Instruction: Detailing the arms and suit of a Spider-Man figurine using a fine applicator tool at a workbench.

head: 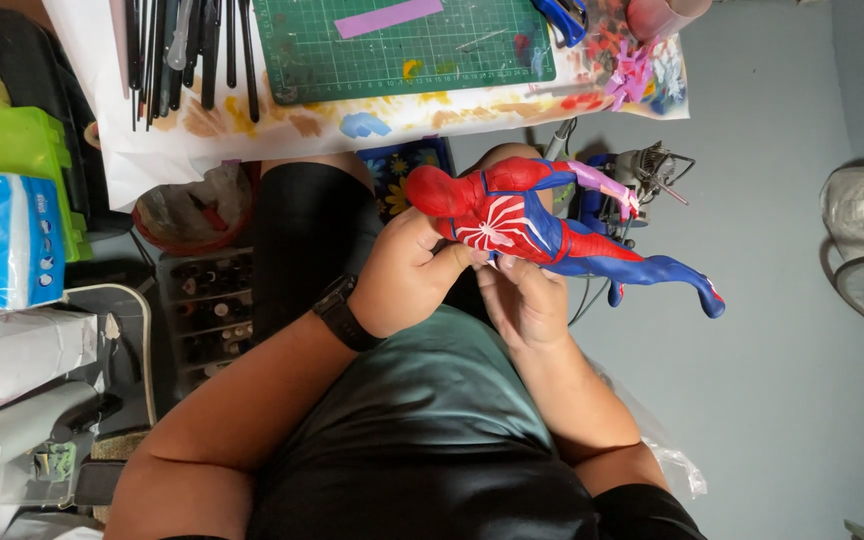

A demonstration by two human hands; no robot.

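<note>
While both hands grip it above the lap, the red and blue action figure (pixel 542 230) lies sideways: left hand (pixel 407 275) pinching its torso, right hand (pixel 524 300) cupping underneath, near the tabletop (pixel 152 150) with its green cutting mat (pixel 402 50).

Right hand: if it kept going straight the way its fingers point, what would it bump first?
The right hand points up at the red and blue action figure, which its fingertips already touch at the torso. So the figure comes first; depth beyond it is unclear.
</note>
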